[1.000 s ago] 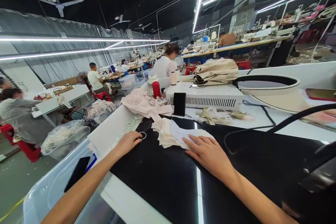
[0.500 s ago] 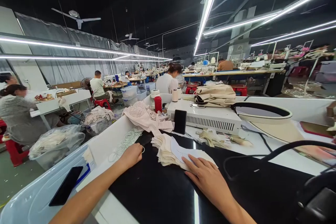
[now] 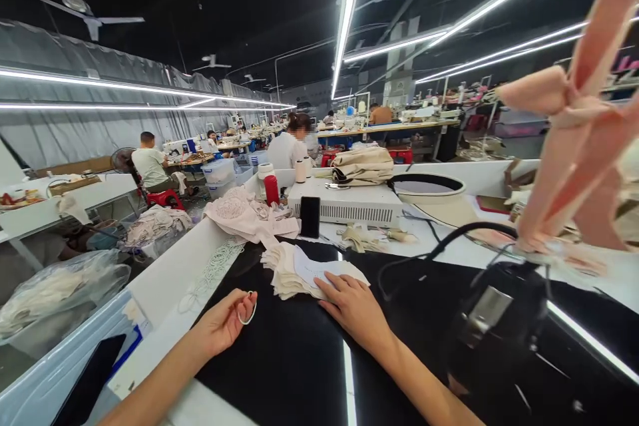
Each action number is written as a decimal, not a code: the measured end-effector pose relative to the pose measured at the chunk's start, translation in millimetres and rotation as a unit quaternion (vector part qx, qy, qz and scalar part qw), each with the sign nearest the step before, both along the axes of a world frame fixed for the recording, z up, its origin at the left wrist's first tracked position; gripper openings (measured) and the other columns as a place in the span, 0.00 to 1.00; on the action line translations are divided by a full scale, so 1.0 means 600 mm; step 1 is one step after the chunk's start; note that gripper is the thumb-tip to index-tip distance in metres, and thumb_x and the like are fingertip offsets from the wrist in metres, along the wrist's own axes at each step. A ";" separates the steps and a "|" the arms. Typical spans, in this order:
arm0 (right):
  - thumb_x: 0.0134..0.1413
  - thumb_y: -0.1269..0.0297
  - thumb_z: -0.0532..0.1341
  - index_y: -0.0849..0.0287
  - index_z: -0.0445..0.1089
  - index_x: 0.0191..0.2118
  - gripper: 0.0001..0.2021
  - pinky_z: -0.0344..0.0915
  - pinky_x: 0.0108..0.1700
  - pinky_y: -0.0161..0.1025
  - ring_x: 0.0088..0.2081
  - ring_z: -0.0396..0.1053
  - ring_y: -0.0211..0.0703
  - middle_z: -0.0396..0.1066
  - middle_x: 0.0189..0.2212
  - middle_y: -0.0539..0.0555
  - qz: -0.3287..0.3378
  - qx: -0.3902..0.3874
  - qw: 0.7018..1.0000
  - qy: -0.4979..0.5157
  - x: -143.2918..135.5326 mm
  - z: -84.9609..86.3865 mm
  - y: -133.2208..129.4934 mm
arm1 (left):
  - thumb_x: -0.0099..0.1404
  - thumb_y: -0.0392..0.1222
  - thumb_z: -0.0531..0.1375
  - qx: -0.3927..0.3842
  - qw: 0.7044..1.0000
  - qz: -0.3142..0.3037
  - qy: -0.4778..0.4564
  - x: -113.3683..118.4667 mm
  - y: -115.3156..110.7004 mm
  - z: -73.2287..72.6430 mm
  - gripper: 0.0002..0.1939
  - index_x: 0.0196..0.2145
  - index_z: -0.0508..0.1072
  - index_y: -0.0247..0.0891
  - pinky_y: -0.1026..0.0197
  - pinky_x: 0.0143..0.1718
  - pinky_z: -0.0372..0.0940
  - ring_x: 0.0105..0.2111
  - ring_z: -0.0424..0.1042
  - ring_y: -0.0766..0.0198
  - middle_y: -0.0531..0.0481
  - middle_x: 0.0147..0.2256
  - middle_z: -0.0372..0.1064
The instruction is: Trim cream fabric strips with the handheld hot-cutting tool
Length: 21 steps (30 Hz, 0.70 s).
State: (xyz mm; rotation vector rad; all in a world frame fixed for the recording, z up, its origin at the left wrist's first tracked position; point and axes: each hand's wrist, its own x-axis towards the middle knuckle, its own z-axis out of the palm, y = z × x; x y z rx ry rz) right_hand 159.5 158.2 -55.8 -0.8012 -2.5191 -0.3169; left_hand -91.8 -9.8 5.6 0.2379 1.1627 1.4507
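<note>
My left hand (image 3: pixel 222 323) is closed above the black tabletop (image 3: pixel 284 373), pinching a thin pale elastic loop (image 3: pixel 253 313) that dangles from the fingertips. My right hand (image 3: pixel 357 309) lies flat, fingers spread, on a stack of cream fabric pieces (image 3: pixel 282 273). A white marked sheet (image 3: pixel 307 267) tops that stack, partly covered by my fingers. Left of the stack, a tangle of pale green elastic loops (image 3: pixel 214 273) lies on the white table strip. Crumpled pale pink fabric (image 3: pixel 244 216) sits behind it.
A black phone (image 3: pixel 310 216) leans against a white box (image 3: pixel 344 203), with folded beige cloth on top. At right stands a black machine (image 3: pixel 499 326) with pink strips (image 3: pixel 564 146) tied above. Another dark phone (image 3: pixel 92 379) rests at lower left. Co-workers sit farther back.
The view has swung to the right, bringing the machine and pink strips into sight. My left hand has turned palm up with the elastic loop. My right hand stays on the stack.
</note>
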 end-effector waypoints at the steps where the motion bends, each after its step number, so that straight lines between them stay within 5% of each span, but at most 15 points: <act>1: 0.64 0.59 0.64 0.47 0.72 0.60 0.20 0.69 0.53 0.52 0.54 0.74 0.58 0.76 0.58 0.56 -0.003 -0.013 1.000 -0.001 -0.001 0.002 -0.003 | 0.73 0.25 0.53 -0.007 1.000 -0.008 -0.024 0.009 -0.007 0.005 0.10 0.37 0.73 0.25 0.80 0.28 0.70 0.28 0.77 0.75 0.42 0.35 0.73; 6: 0.65 0.58 0.62 0.48 0.71 0.61 0.20 0.66 0.55 0.53 0.57 0.71 0.59 0.74 0.59 0.58 -0.004 -0.064 0.998 0.010 -0.003 0.009 -0.014 | 0.69 0.19 0.55 -0.026 0.996 -0.050 -0.070 0.061 -0.035 0.020 0.12 0.46 0.74 0.22 0.75 0.38 0.75 0.42 0.82 0.63 0.32 0.48 0.75; 9: 0.65 0.59 0.63 0.49 0.71 0.61 0.20 0.65 0.56 0.54 0.57 0.70 0.60 0.74 0.59 0.59 0.006 -0.087 0.996 0.029 -0.006 0.010 -0.017 | 0.65 0.27 0.66 -0.006 0.988 -0.153 0.026 0.088 -0.030 0.032 0.15 0.50 0.77 0.26 0.77 0.34 0.72 0.49 0.80 0.56 0.31 0.56 0.72; 11: 0.65 0.59 0.63 0.50 0.72 0.61 0.20 0.65 0.56 0.56 0.57 0.70 0.62 0.73 0.59 0.60 0.011 -0.100 0.994 0.044 -0.009 0.010 -0.019 | 0.63 0.35 0.70 0.031 0.957 -0.250 0.144 0.104 -0.009 0.041 0.23 0.56 0.76 0.34 0.73 0.37 0.72 0.56 0.75 0.51 0.35 0.62 0.67; 13: 0.64 0.59 0.63 0.52 0.72 0.60 0.20 0.65 0.56 0.57 0.56 0.69 0.62 0.73 0.59 0.61 0.015 -0.109 0.992 0.060 -0.012 0.009 -0.023 | 0.61 0.36 0.70 0.089 0.897 -0.326 0.286 0.115 0.027 0.045 0.32 0.62 0.71 0.42 0.62 0.51 0.72 0.63 0.66 0.47 0.41 0.67 0.60; 16: 0.63 0.57 0.64 0.52 0.73 0.57 0.18 0.66 0.56 0.55 0.55 0.69 0.59 0.74 0.58 0.60 0.017 -0.114 0.990 0.081 -0.018 0.011 -0.031 | 0.58 0.33 0.67 0.165 0.757 -0.359 0.521 0.122 0.099 0.033 0.43 0.69 0.61 0.47 0.47 0.68 0.55 0.69 0.55 0.47 0.45 0.70 0.55; 19: 0.63 0.58 0.64 0.52 0.76 0.52 0.14 0.68 0.53 0.49 0.51 0.71 0.54 0.77 0.51 0.57 0.010 -0.111 0.988 0.102 -0.025 0.013 -0.041 | 0.56 0.31 0.63 0.172 0.523 -0.389 0.739 0.116 0.175 0.008 0.48 0.72 0.53 0.44 0.44 0.72 0.43 0.72 0.45 0.49 0.44 0.72 0.47; 21: 0.62 0.59 0.64 0.53 0.77 0.47 0.10 0.69 0.52 0.44 0.49 0.72 0.50 0.79 0.46 0.55 0.014 -0.105 0.988 0.114 -0.032 0.013 -0.045 | 0.54 0.29 0.61 0.188 0.474 -0.412 0.755 0.108 0.218 -0.002 0.48 0.72 0.53 0.42 0.39 0.71 0.41 0.72 0.44 0.45 0.40 0.72 0.48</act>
